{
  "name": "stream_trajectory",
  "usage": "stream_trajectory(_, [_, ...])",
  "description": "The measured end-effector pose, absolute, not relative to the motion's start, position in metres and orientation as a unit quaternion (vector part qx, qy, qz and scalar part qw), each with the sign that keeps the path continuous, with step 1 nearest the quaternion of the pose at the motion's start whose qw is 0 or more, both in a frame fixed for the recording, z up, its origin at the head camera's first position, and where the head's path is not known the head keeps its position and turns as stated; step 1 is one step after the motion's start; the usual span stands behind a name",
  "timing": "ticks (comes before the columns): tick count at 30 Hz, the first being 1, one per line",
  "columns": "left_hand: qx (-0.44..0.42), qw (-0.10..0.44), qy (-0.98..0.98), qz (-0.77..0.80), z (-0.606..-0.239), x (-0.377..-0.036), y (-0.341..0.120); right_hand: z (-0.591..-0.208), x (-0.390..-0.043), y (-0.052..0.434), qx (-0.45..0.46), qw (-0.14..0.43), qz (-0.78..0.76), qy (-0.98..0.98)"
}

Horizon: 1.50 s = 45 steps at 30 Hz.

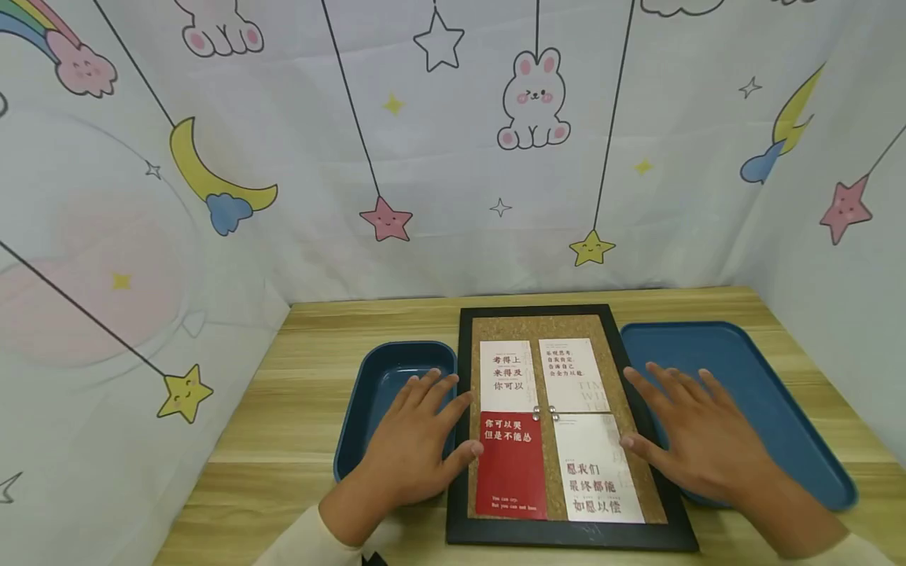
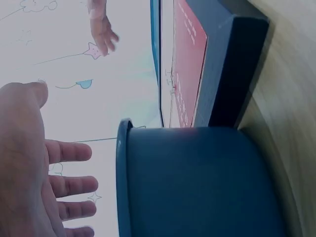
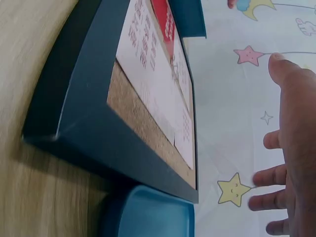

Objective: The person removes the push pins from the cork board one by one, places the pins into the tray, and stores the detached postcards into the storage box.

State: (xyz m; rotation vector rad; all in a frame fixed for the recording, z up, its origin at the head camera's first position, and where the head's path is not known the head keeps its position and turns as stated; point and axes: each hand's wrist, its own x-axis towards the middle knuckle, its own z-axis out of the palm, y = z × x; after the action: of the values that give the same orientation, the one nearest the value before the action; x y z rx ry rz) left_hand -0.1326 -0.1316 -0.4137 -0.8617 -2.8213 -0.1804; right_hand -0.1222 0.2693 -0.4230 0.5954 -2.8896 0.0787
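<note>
A cork board in a black frame lies between the hands. Three white cards with red Chinese lettering, including an upper left one, and a red card lie on its cork. Several silver round-headed pins cluster where the cards' corners meet. My left hand, fingers spread and holding nothing, is over the deep blue bin at the board's left edge. On the other side my right hand has its fingers extended over the flat blue tray, thumb near the frame's right side.
The wooden table carries the board, bin and tray side by side. White fabric printed with rabbits, stars and moons hangs behind the table and along both sides.
</note>
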Motion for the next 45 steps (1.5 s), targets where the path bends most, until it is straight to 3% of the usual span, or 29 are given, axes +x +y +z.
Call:
stream_trajectory(10, [-0.356, 0.089, -0.926, -0.090, -0.413, -0.125, -0.127, -0.427, -0.126, 0.260, 0.220, 0.137, 0.046, -0.965])
stream_trajectory(23, [-0.470, 0.029, -0.879, -0.073, -0.425, -0.112, -0.111, -0.432, -0.129, 0.244, 0.222, 0.130, 0.086, -0.963])
stream_trajectory(45, [-0.494, -0.036, -0.867, -0.058, -0.446, -0.108, -0.106, -0.437, -0.137, 0.219, 0.232, 0.113, 0.094, -0.962])
